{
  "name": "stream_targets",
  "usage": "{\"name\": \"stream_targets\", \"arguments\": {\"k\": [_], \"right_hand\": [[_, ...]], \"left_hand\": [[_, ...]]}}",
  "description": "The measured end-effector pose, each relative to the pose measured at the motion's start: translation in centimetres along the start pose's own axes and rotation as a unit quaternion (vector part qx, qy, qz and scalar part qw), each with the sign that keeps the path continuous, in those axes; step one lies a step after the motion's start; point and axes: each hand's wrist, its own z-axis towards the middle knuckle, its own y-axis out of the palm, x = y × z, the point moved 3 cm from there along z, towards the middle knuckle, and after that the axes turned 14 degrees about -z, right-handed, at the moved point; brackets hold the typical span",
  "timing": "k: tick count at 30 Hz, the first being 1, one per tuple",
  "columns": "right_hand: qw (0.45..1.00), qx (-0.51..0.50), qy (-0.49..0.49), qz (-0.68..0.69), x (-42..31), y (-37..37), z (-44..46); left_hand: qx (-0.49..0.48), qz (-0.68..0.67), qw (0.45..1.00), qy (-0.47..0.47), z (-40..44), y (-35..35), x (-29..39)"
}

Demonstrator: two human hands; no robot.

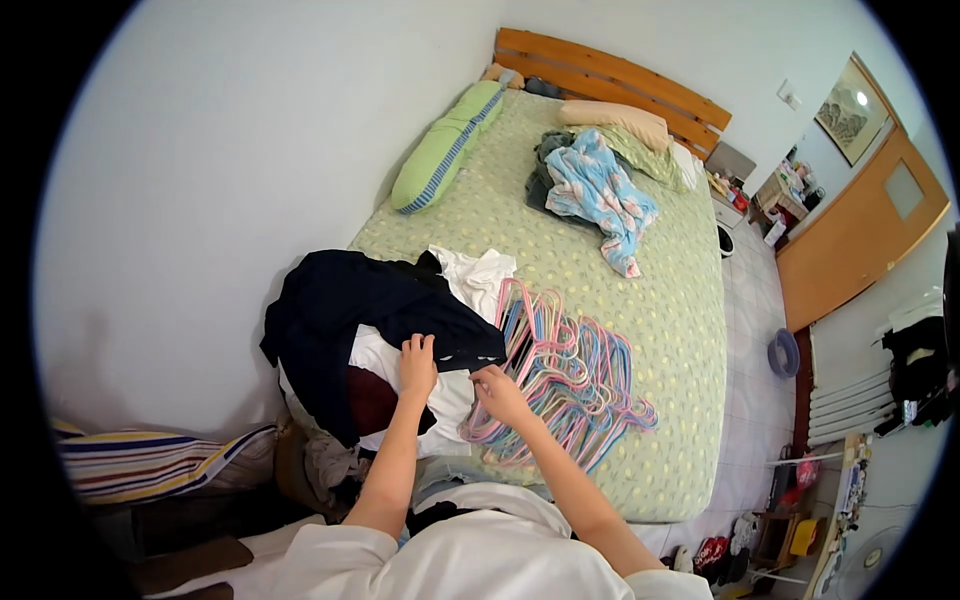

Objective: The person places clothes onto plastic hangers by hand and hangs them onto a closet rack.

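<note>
My left hand (418,368) rests on the clothes pile, its fingers slightly apart and bent over where a white garment (455,398) meets dark navy clothing (345,285). Thumb and fingers of my right hand (500,393) pinch the edge of that white garment. Just right of this hand lies a heap of pink, blue and white clothes hangers (575,375). A dark red cloth (372,400) shows among the clothes on the left. Behind the pile is another crumpled white garment (475,275).
The bed (680,330) has a patterned green sheet. A long green bolster (440,155) lies along the wall; a blue printed cloth (600,190) and pillow (615,122) are farther back. Striped fabric (165,465) is at lower left. A purple basin (784,353) stands on the floor.
</note>
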Motion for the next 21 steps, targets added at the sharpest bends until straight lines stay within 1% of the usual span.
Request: {"name": "stream_targets", "arguments": {"k": [2,3,6,8,11,14,15,18,19,21], "right_hand": [[0.999,-0.004,0.04,0.0,1.5,0.8,-0.1],[0.998,-0.005,0.059,0.0,2.3,1.0,-0.1],[0.992,-0.041,0.121,-0.009,4.6,1.3,-0.7],[0.991,-0.043,0.117,-0.041,7.0,2.7,-0.9],[0.99,-0.051,0.121,-0.05,8.1,2.5,-0.7],[0.986,-0.041,0.152,-0.052,9.3,2.9,-0.1],[0.98,-0.069,0.175,-0.066,9.6,2.9,0.0],[0.961,-0.099,0.209,-0.152,10.7,4.2,-0.5],[0.946,-0.144,0.228,-0.18,11.1,4.8,-0.7],[0.927,-0.193,0.252,-0.201,11.4,5.4,-0.9]], "left_hand": [[-0.027,-0.028,0.999,-0.021,0.8,-0.1,-0.9],[0.005,-0.042,0.999,0.005,1.2,-0.5,-0.9],[0.023,-0.117,0.993,0.007,2.0,-2.0,-0.8],[0.035,-0.183,0.982,0.007,2.6,-3.7,0.3],[0.062,-0.299,0.952,0.022,3.8,-6.1,1.6],[0.071,-0.384,0.921,0.003,4.9,-9.1,3.6],[0.08,-0.405,0.911,0.002,5.1,-10.5,4.4],[0.123,-0.42,0.899,0.014,4.9,-14.0,5.9],[0.127,-0.428,0.894,0.016,4.9,-14.8,5.9],[0.133,-0.443,0.887,0.009,4.6,-15.8,5.6]]}}
